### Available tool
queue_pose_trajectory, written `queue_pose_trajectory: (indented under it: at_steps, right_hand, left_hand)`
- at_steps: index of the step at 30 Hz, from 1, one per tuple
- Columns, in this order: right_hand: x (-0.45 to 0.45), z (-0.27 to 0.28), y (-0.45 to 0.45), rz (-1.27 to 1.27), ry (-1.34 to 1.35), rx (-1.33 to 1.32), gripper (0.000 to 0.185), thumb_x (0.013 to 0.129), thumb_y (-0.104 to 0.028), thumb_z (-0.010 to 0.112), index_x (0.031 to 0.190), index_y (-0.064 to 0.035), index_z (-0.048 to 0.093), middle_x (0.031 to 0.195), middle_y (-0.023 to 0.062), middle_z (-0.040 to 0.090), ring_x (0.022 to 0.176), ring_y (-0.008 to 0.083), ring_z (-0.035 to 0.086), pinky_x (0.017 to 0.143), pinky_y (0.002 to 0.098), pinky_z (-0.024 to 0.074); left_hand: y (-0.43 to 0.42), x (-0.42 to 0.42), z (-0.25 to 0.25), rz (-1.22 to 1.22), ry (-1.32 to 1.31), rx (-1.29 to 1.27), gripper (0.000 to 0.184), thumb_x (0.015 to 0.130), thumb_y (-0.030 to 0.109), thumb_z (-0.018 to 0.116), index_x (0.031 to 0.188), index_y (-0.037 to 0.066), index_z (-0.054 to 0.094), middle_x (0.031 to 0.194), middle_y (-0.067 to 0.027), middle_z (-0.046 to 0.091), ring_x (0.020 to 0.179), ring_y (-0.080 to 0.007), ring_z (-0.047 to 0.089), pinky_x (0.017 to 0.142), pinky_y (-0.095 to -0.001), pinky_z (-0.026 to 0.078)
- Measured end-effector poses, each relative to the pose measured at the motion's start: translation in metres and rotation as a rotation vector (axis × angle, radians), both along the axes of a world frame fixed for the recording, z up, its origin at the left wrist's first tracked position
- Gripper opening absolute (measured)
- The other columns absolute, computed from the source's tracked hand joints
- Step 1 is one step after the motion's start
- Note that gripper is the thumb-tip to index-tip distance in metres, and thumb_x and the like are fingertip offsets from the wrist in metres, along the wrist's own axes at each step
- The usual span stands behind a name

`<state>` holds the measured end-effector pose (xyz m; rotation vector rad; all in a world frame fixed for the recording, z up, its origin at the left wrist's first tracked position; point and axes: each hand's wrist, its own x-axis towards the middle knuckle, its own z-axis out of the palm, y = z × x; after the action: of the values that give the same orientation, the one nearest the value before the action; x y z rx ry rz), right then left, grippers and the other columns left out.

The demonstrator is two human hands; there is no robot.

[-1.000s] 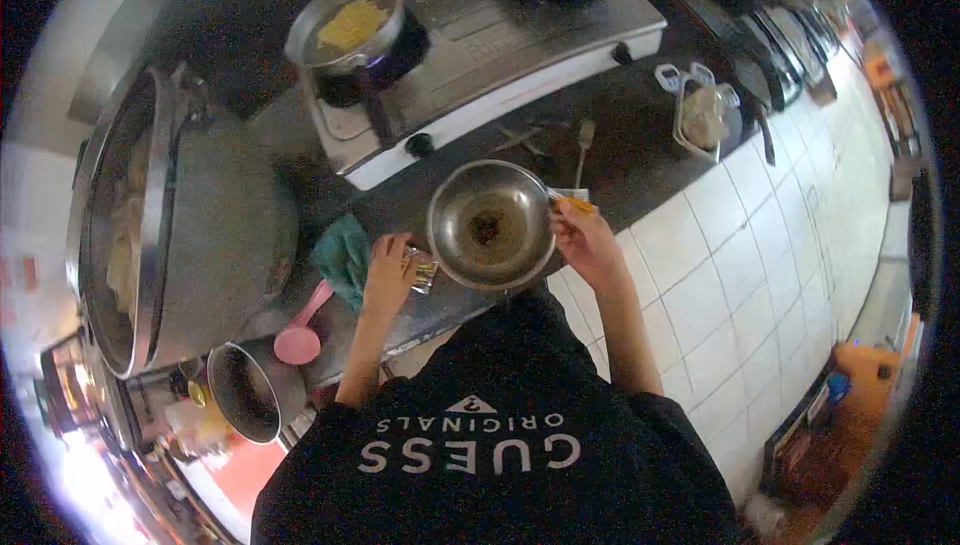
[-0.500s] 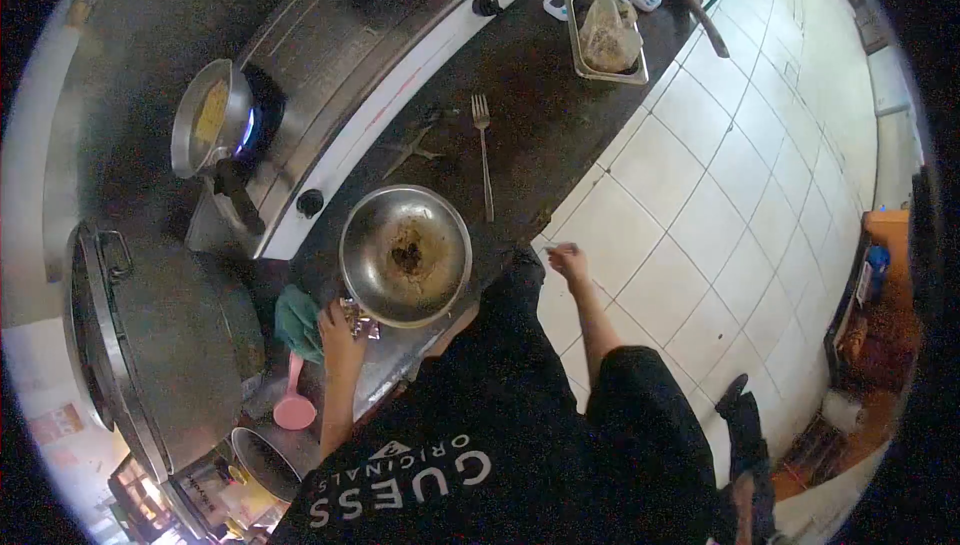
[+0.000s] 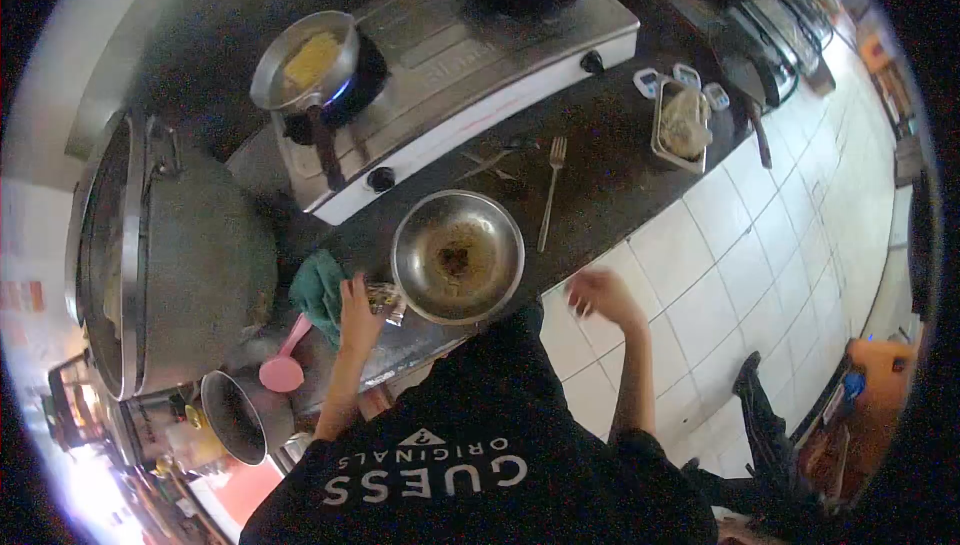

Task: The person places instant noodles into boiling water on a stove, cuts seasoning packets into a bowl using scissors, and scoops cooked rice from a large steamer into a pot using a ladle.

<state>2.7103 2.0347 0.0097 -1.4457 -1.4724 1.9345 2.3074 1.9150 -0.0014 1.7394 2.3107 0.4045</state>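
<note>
My left hand (image 3: pixel 360 317) rests on the counter with its fingers closed around the edge of a small shiny packet (image 3: pixel 385 299), just left of a steel bowl (image 3: pixel 490 290). Dark brown residue lies in the bottom of the bowl. Beside the hand are a green cloth (image 3: pixel 318 290) and a pink scoop (image 3: pixel 283 372). My right hand (image 3: pixel 606 299) hangs in the air past the counter edge, over the floor, slightly blurred. Its fingers are loosely bent and apart, with nothing visible in them. A fork (image 3: pixel 551 197) lies right of the bowl.
A pan (image 3: pixel 270 70) with yellow food sits over a blue flame on the gas stove (image 3: pixel 480 95). A large pot (image 3: pixel 205 255) stands at left, with a smaller pot (image 3: pixel 235 415) below it. A metal tray (image 3: pixel 683 160) holds a bagged item beside small timers. Another person's leg (image 3: pixel 765 430) shows at lower right.
The view has turned and shifted, so the bowl, stove and tray appear farther right. My right hand has lifted and its fingers have loosened. My left hand remains at the packet.
</note>
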Motion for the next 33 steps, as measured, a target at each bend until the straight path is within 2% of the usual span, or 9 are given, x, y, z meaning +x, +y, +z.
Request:
queue_pose_trajectory:
  at_steps: [1,3,8,13,15,22,27,30,33]
  right_hand:
    - [-0.015,0.028,0.018,-0.09,-0.108,0.314,0.009,0.081,-0.009,0.058,0.084,-0.0029,0.065,0.068,0.0057,0.064,0.054,0.0192,0.059,0.055,0.0329,0.0507]
    - [-0.055,0.051,0.064,-0.077,-0.319,0.969,0.011,0.079,-0.011,0.06,0.088,-0.0039,0.063,0.078,0.0106,0.063,0.067,0.0237,0.061,0.062,0.0344,0.0518]
    - [-0.121,-0.019,0.144,0.215,-0.651,1.559,0.028,0.077,-0.01,0.057,0.105,-0.005,0.058,0.107,0.0118,0.056,0.099,0.0267,0.056,0.074,0.0373,0.0514]
    - [-0.135,-0.012,0.143,0.601,-0.906,1.288,0.034,0.078,-0.005,0.053,0.112,-0.0028,0.054,0.109,0.0153,0.056,0.106,0.0313,0.052,0.083,0.0408,0.0484]
    - [-0.137,-0.018,0.141,0.551,-0.923,1.201,0.029,0.079,-0.004,0.049,0.107,-0.0034,0.057,0.107,0.017,0.058,0.102,0.032,0.055,0.08,0.0421,0.0489]
    - [-0.126,0.01,0.14,0.483,-0.887,1.17,0.04,0.071,-0.011,0.063,0.111,-0.0104,0.057,0.085,0.0175,0.063,0.081,0.0329,0.062,0.072,0.0432,0.0509]
    - [-0.106,0.065,0.103,0.211,-0.574,0.801,0.046,0.065,-0.013,0.075,0.106,-0.0104,0.055,0.087,0.0137,0.063,0.08,0.0283,0.062,0.072,0.0366,0.0508]
    - [-0.128,0.097,0.047,0.324,-0.229,0.91,0.046,0.064,-0.01,0.08,0.101,-0.006,0.052,0.082,0.0047,0.056,0.078,0.0132,0.052,0.068,0.0269,0.0442]
    - [-0.155,0.108,0.013,0.414,-0.076,0.779,0.051,0.064,-0.016,0.082,0.102,-0.0033,0.051,0.091,0.0071,0.058,0.086,0.0154,0.056,0.073,0.0271,0.046]
  left_hand:
    - [-0.002,0.001,0.004,0.021,-0.045,-0.007,0.062,0.069,0.022,0.074,0.119,0.001,0.044,0.112,-0.0216,0.043,0.107,-0.0392,0.047,0.088,-0.0449,0.042]
    - [-0.001,0.003,0.014,0.054,-0.136,-0.015,0.05,0.071,0.018,0.072,0.113,0.004,0.05,0.113,-0.0196,0.044,0.103,-0.0367,0.051,0.083,-0.044,0.045]
    - [-0.004,-0.006,0.025,0.16,-0.234,0.044,0.032,0.074,0.013,0.068,0.1,0.004,0.05,0.091,-0.0131,0.055,0.077,-0.0309,0.06,0.064,-0.038,0.048]
    - [-0.026,-0.016,0.027,0.43,-0.757,0.279,0.035,0.077,0.011,0.067,0.103,0.008,0.045,0.082,-0.007,0.059,0.069,-0.0177,0.06,0.054,-0.0303,0.045]
    - [-0.028,-0.013,0.035,0.539,-1.204,0.331,0.037,0.077,0.009,0.068,0.105,0.01,0.044,0.087,-0.0063,0.061,0.073,-0.0129,0.06,0.055,-0.0277,0.046]
    - [-0.019,0.005,0.066,0.57,-1.793,0.489,0.039,0.079,0.004,0.066,0.111,0.011,0.046,0.095,-0.0039,0.062,0.085,-0.0134,0.062,0.066,-0.0246,0.049]
    - [-0.012,0.012,0.073,0.435,-1.533,0.464,0.05,0.076,0.004,0.069,0.118,0.01,0.044,0.087,-0.002,0.062,0.077,-0.0096,0.059,0.065,-0.0233,0.048]
    - [-0.006,0.017,0.088,0.238,-1.404,0.545,0.045,0.075,0.005,0.07,0.115,0.009,0.049,0.08,-0.001,0.062,0.069,-0.0073,0.057,0.061,-0.0227,0.046]
    - [-0.007,0.01,0.101,0.092,-1.123,0.286,0.056,0.07,0.006,0.075,0.119,0.01,0.048,0.085,-0.0009,0.061,0.076,-0.0093,0.057,0.067,-0.0249,0.047]
